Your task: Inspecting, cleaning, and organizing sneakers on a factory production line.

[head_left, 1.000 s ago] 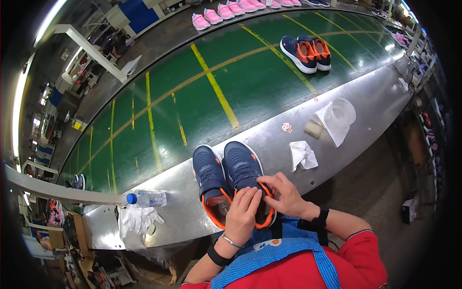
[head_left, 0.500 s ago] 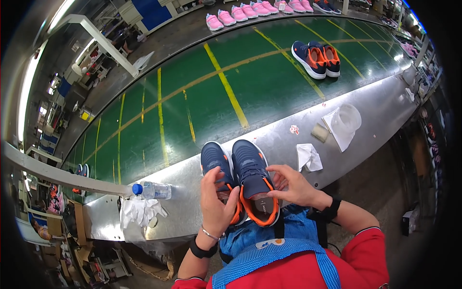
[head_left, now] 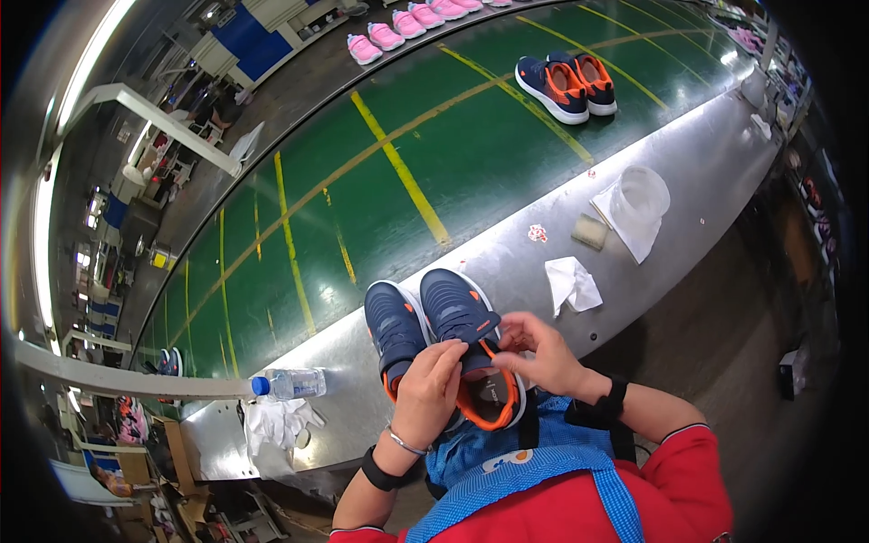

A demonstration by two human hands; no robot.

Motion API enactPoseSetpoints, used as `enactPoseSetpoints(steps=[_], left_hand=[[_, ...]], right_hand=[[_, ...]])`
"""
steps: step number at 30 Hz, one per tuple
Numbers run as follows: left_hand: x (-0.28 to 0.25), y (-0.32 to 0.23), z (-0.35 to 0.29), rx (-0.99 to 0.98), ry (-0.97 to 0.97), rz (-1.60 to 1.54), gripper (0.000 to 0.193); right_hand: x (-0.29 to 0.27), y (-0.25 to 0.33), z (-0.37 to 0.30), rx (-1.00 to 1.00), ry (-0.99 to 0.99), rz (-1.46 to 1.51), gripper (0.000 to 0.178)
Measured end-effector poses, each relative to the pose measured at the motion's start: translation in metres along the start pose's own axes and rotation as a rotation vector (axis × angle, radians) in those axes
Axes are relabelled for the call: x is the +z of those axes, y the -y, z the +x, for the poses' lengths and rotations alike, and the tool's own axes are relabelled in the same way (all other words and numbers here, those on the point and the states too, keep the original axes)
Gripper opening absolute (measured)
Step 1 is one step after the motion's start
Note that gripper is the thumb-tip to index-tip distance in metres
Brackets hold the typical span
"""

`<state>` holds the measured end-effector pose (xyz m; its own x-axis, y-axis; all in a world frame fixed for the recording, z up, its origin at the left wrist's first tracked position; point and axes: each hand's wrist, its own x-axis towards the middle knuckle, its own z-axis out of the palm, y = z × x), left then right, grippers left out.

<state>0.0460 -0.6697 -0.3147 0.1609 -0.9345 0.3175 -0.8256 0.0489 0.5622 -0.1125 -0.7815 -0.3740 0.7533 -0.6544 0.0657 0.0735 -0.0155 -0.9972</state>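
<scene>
Two navy sneakers with orange lining and white soles stand side by side before me, toes pointing away: the left sneaker point(head_left: 393, 317) and the right sneaker point(head_left: 450, 303). On the right sneaker the strap point(head_left: 482, 327) sticks out toward the right, its end raised. My left hand point(head_left: 429, 391) pinches the tongue of that sneaker and covers part of the left sneaker's opening. At the other side of the collar is my right hand point(head_left: 540, 353), its fingers curled, with thumb and forefinger apart near the strap end and the orange edge.
A metal ledge point(head_left: 348, 425) borders a green conveyor belt point(head_left: 308, 235), where another pair of navy sneakers point(head_left: 563, 89) stands. On the ledge lie a water bottle point(head_left: 294, 384), white cloths point(head_left: 572, 285), a sponge-like block point(head_left: 590, 232) and a clear plastic cup point(head_left: 641, 195). Pink shoes point(head_left: 385, 36) line the far side.
My left hand has moved right, from the left sneaker's side onto the right sneaker's tongue, and closed. The right sneaker's strap has come up and outward. The view has shifted slightly.
</scene>
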Motion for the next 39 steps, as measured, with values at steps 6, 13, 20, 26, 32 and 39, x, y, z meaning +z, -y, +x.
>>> enactPoseSetpoints(steps=[6, 13, 20, 26, 32, 39], left_hand=[[-0.001, -0.013, 0.002, 0.078, 0.083, 0.168, 0.029], [0.022, -0.031, -0.006, 0.138, 0.240, 0.472, 0.044], [0.030, -0.031, -0.002, 0.034, 0.059, 0.468, 0.034], [0.033, -0.025, -0.005, 0.015, 0.019, 0.434, 0.035], [0.033, -0.026, -0.005, 0.012, 0.032, 0.442, 0.035], [0.034, -0.027, -0.006, -0.019, 0.049, 0.447, 0.034]], right_hand=[[-0.005, 0.010, 0.031, 0.282, 0.078, 0.415, 0.023], [-0.005, 0.027, 0.058, 0.347, 0.141, 0.515, 0.021], [-0.003, 0.028, 0.067, 0.360, 0.149, 0.498, 0.014], [-0.018, 0.015, 0.042, 0.393, 0.100, 0.518, 0.011], [-0.020, -0.010, 0.022, 0.387, 0.056, 0.548, 0.011], [-0.014, -0.018, 0.004, 0.429, 0.020, 0.621, 0.013]])
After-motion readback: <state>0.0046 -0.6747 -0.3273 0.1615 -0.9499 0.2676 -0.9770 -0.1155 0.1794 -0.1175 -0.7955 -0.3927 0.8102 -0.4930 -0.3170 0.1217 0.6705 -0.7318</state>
